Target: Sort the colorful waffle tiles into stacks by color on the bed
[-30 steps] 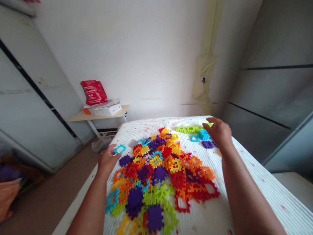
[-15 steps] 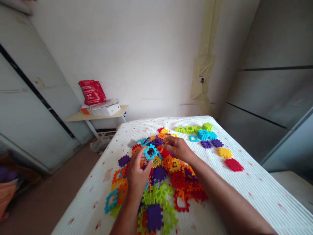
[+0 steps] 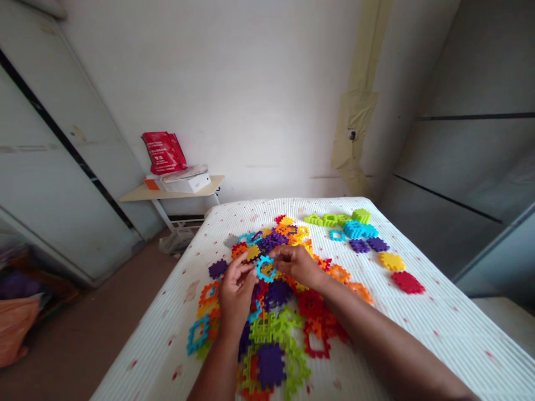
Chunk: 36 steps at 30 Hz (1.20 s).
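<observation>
Two-handed, pinching a blue toothed frame tile (image 3: 259, 268) with left hand (image 3: 236, 289). Touching its edge with right hand (image 3: 300, 265), not showing whether clamped.

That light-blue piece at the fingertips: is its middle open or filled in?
Open: the light-blue piece is a toothed frame, with yellow showing through its middle.

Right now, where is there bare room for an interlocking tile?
The tile pile under the left hand and right hand is crowded. Bare sheet lies left of its leftmost blue frame, and between the rightmost red tile and right forearm.
</observation>
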### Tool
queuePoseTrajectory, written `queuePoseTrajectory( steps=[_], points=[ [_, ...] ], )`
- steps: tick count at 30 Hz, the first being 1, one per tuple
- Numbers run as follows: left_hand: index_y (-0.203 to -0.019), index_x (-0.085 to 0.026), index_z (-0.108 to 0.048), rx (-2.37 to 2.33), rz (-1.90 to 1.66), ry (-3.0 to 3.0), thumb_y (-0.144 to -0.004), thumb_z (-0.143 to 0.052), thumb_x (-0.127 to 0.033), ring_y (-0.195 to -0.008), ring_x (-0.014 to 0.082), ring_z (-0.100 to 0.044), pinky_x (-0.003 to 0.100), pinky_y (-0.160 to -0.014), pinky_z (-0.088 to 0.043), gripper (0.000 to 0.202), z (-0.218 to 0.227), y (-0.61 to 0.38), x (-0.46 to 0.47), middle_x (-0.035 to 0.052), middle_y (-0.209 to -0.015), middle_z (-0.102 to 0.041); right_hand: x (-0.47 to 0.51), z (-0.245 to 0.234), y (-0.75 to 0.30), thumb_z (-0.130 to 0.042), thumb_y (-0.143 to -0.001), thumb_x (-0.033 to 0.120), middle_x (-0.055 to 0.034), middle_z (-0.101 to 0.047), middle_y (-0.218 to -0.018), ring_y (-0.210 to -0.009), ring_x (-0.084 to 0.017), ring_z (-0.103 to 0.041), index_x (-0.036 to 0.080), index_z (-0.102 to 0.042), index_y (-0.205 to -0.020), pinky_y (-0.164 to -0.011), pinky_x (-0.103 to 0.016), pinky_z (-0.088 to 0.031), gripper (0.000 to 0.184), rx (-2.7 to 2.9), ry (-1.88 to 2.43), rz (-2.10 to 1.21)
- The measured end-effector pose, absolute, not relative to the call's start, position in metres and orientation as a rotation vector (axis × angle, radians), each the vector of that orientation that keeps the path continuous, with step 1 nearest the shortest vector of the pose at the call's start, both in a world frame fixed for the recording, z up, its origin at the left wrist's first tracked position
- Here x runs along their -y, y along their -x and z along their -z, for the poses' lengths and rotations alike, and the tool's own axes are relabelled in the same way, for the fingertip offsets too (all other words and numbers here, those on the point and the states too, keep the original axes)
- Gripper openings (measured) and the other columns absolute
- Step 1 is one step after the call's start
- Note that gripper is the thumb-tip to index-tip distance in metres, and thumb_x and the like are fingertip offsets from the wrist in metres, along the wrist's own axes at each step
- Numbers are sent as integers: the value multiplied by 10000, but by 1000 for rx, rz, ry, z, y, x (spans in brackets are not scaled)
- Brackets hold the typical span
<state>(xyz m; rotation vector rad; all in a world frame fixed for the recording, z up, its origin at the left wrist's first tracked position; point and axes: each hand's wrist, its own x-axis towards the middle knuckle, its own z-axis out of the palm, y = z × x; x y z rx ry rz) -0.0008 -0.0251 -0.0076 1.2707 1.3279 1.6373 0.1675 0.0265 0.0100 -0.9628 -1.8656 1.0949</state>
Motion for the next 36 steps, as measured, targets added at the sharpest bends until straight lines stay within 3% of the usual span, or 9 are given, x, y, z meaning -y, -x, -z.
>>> queuePoseTrajectory(
  steps=[3, 7, 15, 20, 24, 31, 36],
  points=[
    [-1151, -164, -545, -1316, -1649, -1182, -684, -683, -323, -578, 104, -576, 226, -568, -479, 513, 7, 5, 23, 10, -772, -650, -20, -14, -165, -586, -788, 267, -22, -621, -824, -722, -131, -543, 175, -645, -953, -663, -250, -433, 198, 1992, 975, -733],
    [-1114, -168, -554, -1302, -1695, -1078, -662, -702, -292, -512, 74, -531, 189, -513, -437, 491, 9, 7, 19, -29, -679, -623, -8, -20, -159, -653, -756, 324, -94, -608, -1057, -977, -205, -547, 166, -597, -1099, -833, -312, -444, 382, 2186, 976, -348],
    [-1094, -167, -547, -1237, -1682, -960, -622, -740, -291, -479, 73, -533, 178, -472, -418, 525, 11, 4, 19, -35, -648, -623, 4, -24, -149, -626, -779, 299, -104, -613, -980, -927, -228, -533, 147, -569, -1069, -801, -329, -440, 333, 2398, 1112, 38],
    [-1095, -164, -552, -1225, -1706, -937, -608, -759, -296, -496, 83, -562, 188, -490, -451, 545, 12, 3, 19, -24, -666, -632, 7, -26, -146, -636, -776, 360, -97, -617, -974, -919, -226, -532, 161, -568, -1053, -780, -321, -437, 348, 2427, 1134, 65],
    [-1210, -193, -509, -1213, -1723, -941, -637, -744, -319, -533, 96, -597, 196, -502, -472, 632, 10, 0, 20, -1, -733, -660, -4, -31, -157, -592, -809, 393, -92, -617, -991, -923, -211, -545, 174, -581, -1038, -781, -304, -434, 317, 2394, 1205, 20],
    [-1197, -206, -527, -1224, -1792, -963, -668, -732, -316, -616, 107, -628, 211, -574, -504, 578, 17, 5, 18, 33, -870, -676, -57, -30, -244, -525, -850, 383, -124, -631, -994, -971, -233, -569, 156, -619, -1007, -767, -303, -435, 292, 1916, 2033, 204],
    [-1192, -197, -531, -1247, -1799, -968, -670, -728, -316, -616, 110, -622, 219, -583, -505, 571, 18, 5, 16, 33, -863, -674, -73, -5, -282, -495, -859, 391, -137, -641, -1008, -960, -244, -600, 149, -626, -979, -710, -302, -457, 299, 1660, 2322, 220]
  ],
)
